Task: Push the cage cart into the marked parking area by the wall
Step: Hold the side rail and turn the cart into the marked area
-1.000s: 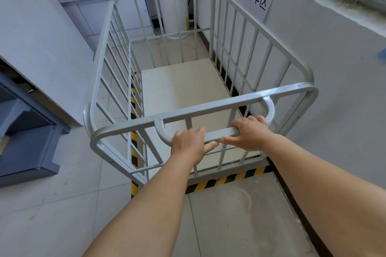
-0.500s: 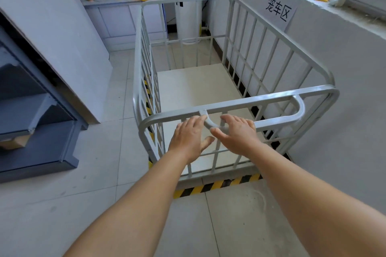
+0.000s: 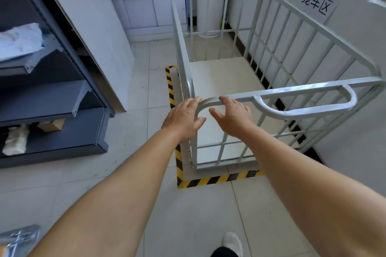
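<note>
A: We start with the wall (image 3: 355,52) and its sign (image 3: 317,5); our cart (image 3: 219,81) stands just beside it, inside the striped floor tape (image 3: 217,179).

B: So we judge the parking step all but finished; the cart's base looks to sit within the tape on the sides we can see.

A: Our left hand (image 3: 182,120) lies loose against the cart's near corner rail (image 3: 203,103), fingers spread, gripping nothing. Our right hand (image 3: 231,117) is open too, fingertips at the top bar.

B: Next we would only check the fit, then lift both hands away.
</note>
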